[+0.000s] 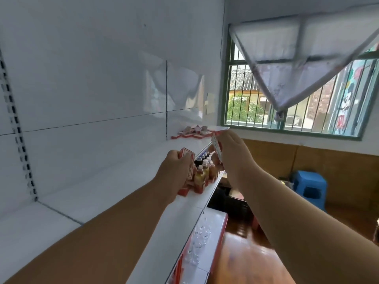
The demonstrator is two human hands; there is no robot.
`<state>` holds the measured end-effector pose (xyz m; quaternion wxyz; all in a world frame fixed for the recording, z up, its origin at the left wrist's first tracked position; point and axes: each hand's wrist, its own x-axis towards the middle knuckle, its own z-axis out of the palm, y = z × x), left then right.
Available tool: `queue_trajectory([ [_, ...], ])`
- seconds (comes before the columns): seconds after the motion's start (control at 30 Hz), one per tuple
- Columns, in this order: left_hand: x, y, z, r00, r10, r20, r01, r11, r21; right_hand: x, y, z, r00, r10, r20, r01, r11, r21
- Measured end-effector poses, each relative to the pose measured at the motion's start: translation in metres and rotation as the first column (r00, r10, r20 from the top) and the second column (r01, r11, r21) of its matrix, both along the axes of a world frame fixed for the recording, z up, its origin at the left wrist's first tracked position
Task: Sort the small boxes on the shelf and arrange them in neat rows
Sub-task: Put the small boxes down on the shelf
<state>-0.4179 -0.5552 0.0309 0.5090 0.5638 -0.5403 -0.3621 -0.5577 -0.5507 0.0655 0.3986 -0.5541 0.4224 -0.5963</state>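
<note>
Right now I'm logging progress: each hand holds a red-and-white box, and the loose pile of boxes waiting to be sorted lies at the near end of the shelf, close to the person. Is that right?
Not quite. The head view shows the loose pile of boxes at the far end of the shelf, near the window. The rest stands: the left hand and the right hand each hold a red-and-white box.

The left hand (174, 167) gripped a red and white box (187, 155) above the white shelf (123, 187). The right hand (229, 152) pinched another small box (216, 146), held edge-on. Between the hands, small bottles (205, 169) stood in a row near the shelf edge. A loose pile of boxes (194, 132) lay at the far end, near the barred window (287, 99). A blue stool (309, 187) stood on the floor.
</note>
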Motion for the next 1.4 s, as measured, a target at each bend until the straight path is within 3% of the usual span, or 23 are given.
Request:
queue_trajectory([
  [0.2, -0.055, -0.137, 0.015, 0.999, 0.007, -0.037, -0.006, 1.0, 0.014, -0.058, -0.133, 0.011, 0.995, -0.078, -0.067, 0.08, 0.997, 0.02],
  [0.4, -0.124, -0.274, 0.002, 1.0, 0.005, 0.026, -0.005, 1.0, -0.002, -0.141, -0.262, -0.01, 0.989, -0.098, -0.108, 0.1, 0.995, 0.007],
  [0.77, -0.214, -0.5, 0.005, 0.985, 0.163, 0.057, -0.162, 0.987, -0.018, -0.235, -0.518, -0.003, 0.968, 0.068, -0.24, -0.066, 0.998, 0.018],
  [0.97, -0.226, -0.625, -0.005, 0.969, 0.197, 0.151, -0.191, 0.98, -0.052, -0.236, -0.658, -0.028, 0.956, 0.123, -0.268, -0.117, 0.992, 0.037],
  [1.2, -0.233, -0.781, 0.012, 0.936, 0.207, 0.285, -0.188, 0.978, -0.096, -0.251, -0.816, -0.013, 0.928, 0.146, -0.344, -0.135, 0.989, 0.056],
  [1.4, -0.225, -0.867, 0.015, 0.773, 0.318, 0.549, -0.313, 0.944, -0.105, -0.241, -0.94, -0.029, 0.853, 0.24, -0.463, -0.235, 0.969, 0.069],
])
